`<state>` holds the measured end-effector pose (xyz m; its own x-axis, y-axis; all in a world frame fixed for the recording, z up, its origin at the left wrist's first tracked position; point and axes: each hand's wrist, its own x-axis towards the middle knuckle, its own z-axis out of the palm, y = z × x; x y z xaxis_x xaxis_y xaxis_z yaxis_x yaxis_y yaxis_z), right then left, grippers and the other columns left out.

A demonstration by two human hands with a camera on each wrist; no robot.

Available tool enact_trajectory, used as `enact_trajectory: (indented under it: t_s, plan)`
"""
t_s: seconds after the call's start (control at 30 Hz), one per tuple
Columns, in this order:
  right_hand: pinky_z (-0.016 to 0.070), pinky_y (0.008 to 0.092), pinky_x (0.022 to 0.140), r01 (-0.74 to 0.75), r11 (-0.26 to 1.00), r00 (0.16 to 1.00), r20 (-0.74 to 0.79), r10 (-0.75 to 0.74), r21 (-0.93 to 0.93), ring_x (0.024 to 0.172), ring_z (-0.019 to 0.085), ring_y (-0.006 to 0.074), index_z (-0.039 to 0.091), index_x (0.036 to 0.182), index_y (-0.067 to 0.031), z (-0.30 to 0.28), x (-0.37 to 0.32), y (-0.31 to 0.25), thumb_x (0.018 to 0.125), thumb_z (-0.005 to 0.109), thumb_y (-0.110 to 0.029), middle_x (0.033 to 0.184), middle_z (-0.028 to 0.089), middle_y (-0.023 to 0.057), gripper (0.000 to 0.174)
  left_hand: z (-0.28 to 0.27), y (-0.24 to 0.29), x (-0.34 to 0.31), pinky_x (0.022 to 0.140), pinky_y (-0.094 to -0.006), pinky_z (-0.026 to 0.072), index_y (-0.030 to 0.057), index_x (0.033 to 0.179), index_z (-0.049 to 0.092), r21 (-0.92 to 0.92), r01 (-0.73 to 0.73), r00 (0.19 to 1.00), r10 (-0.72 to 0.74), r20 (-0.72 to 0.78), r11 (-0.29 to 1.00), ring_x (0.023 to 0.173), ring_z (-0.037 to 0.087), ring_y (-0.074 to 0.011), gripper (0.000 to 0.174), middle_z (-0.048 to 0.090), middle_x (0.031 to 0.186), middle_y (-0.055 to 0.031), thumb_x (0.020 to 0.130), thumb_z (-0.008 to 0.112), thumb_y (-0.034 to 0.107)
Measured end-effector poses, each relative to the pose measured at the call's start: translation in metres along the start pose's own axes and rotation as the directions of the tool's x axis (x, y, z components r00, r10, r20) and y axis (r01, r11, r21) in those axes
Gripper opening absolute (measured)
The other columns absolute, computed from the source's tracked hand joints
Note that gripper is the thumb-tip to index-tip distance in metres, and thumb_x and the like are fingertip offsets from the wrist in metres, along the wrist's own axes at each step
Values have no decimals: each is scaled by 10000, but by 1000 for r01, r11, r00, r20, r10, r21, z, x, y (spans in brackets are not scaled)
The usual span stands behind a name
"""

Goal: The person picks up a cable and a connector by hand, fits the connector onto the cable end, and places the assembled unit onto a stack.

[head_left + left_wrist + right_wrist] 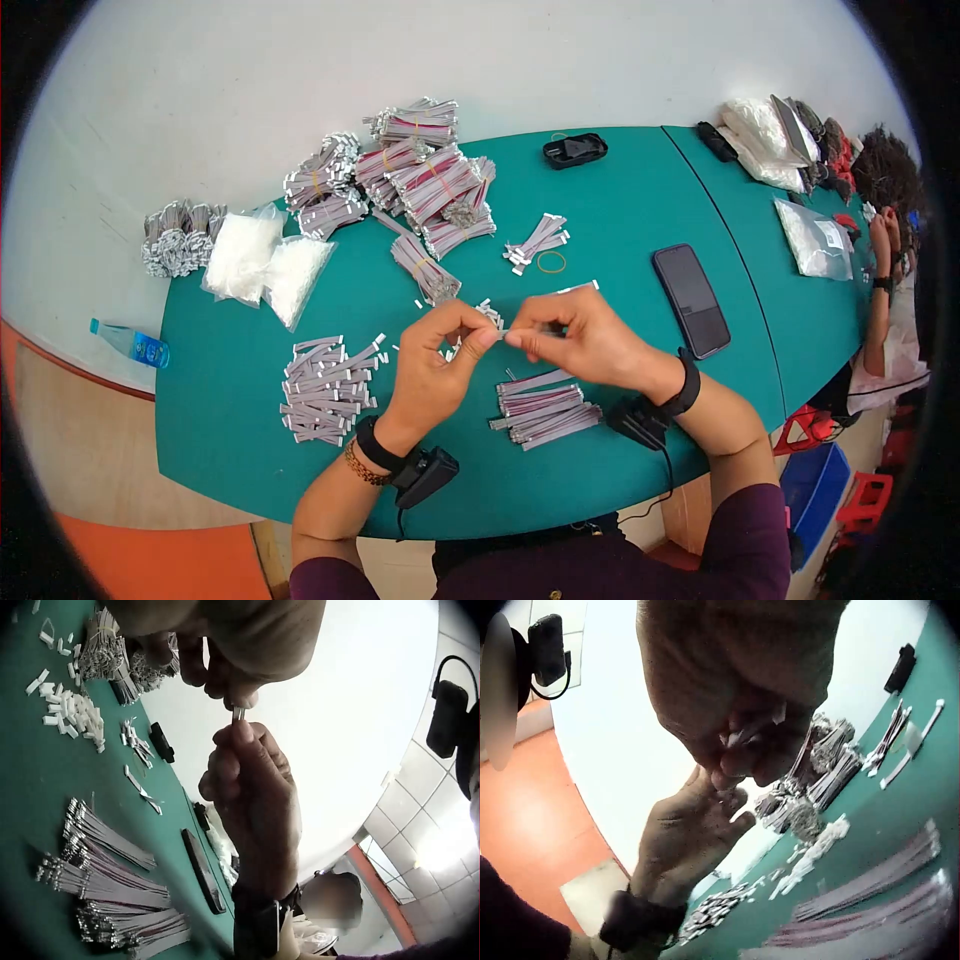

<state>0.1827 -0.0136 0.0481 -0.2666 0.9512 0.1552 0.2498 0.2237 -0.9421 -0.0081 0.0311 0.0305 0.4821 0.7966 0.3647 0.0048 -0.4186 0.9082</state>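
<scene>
Fingertip to fingertip over the table, my left hand (436, 365) and right hand (590, 338) pinch a short ribbon cable. A narrow bit of the ribbon cable (238, 713) shows between thumbs and forefingers in the left wrist view; the fingers hide most of it. A white piece (780, 714) peeks out among the right fingers. Just beyond the hands lies a pile of small white connectors (75, 716). Ribbon cables with bare metal ends (545, 410) lie below the right hand. Left of my left hand is a heap of cables with white ends (328, 390).
Rubber-banded cable bundles (430, 185) are stacked at the back, beside bags of white parts (245, 255). A few cables (538, 243) lie near a rubber band (551, 262). A phone (691, 300) is at right, a black case (575, 151) behind. Another person's arm (880, 300) reaches in far right.
</scene>
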Motion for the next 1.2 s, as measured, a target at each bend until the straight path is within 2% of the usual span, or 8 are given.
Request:
enact_trajectory:
  t_s: [0.17, 0.27, 0.57, 0.63, 0.77, 1.03, 1.13, 1.2]
  plan:
    - [410, 207, 507, -144, 984, 987, 81, 136, 102, 592, 526, 46, 602, 759, -12, -2, 0, -13, 863, 624, -108, 643, 576, 0, 143, -2, 3, 0, 619, -189, 366, 24, 790, 593, -154, 204, 979, -205, 12, 967, 672, 462, -37, 164, 552, 712, 23, 870, 631, 162]
    - [421, 203, 507, -154, 956, 988, 12, 156, 250, 580, 538, 52, 612, 761, -14, -18, 9, -7, 851, 639, -104, 651, 590, 10, 130, 1, 1, 4, 620, -199, 380, 40, 828, 586, -294, 199, 973, -224, -55, 935, 678, 479, -47, 138, 570, 749, 11, 875, 631, 161]
    - [429, 205, 510, -76, 853, 981, -115, 157, 516, 556, 536, 67, 602, 718, -54, -40, 17, -15, 832, 668, -167, 649, 586, 9, 174, 3, 14, 9, 669, -213, 439, 10, 828, 587, -30, 101, 995, -101, -10, 994, 710, 552, -65, 76, 593, 755, -8, 856, 622, 72]
    - [429, 204, 520, -30, 819, 972, -173, 157, 574, 564, 532, 65, 602, 721, -52, -33, 15, -18, 837, 668, -176, 654, 583, 6, 182, 8, 14, 3, 668, -208, 434, 14, 830, 585, -123, 137, 990, -139, -1, 983, 712, 547, -63, 72, 591, 756, -7, 862, 607, 74]
    - [447, 218, 546, 35, 848, 960, -254, 119, 529, 571, 510, 62, 590, 754, -41, -15, 5, -18, 856, 646, -151, 662, 558, 3, 160, 20, 13, -12, 623, -187, 409, 18, 833, 585, -281, 196, 980, -201, 10, 939, 680, 524, -32, 77, 584, 749, 18, 864, 619, 81]
    - [435, 212, 539, 63, 870, 945, -309, 106, 490, 586, 517, 59, 599, 709, -56, 1, -9, -12, 848, 659, -179, 666, 560, -3, 195, 15, 19, -35, 648, -185, 400, 30, 851, 578, -259, 203, 978, -207, 12, 944, 704, 516, -44, 81, 581, 768, 5, 881, 595, 103]
    - [435, 215, 527, -16, 862, 947, -269, 176, 507, 589, 522, 61, 617, 720, -52, 4, -12, -14, 847, 653, -167, 677, 577, 2, 175, -10, 24, -37, 655, -184, 410, 21, 858, 579, -181, 211, 977, -201, 69, 961, 714, 526, -39, 92, 583, 782, 11, 884, 592, 108]
    - [432, 214, 525, -139, 906, 979, -81, 185, 400, 591, 526, 61, 632, 741, -44, -4, -15, -10, 843, 651, -161, 681, 589, 3, 157, -31, 26, -45, 647, -192, 408, 21, 854, 572, -68, 209, 974, -201, 108, 976, 707, 519, -40, 106, 576, 777, 16, 890, 581, 120]
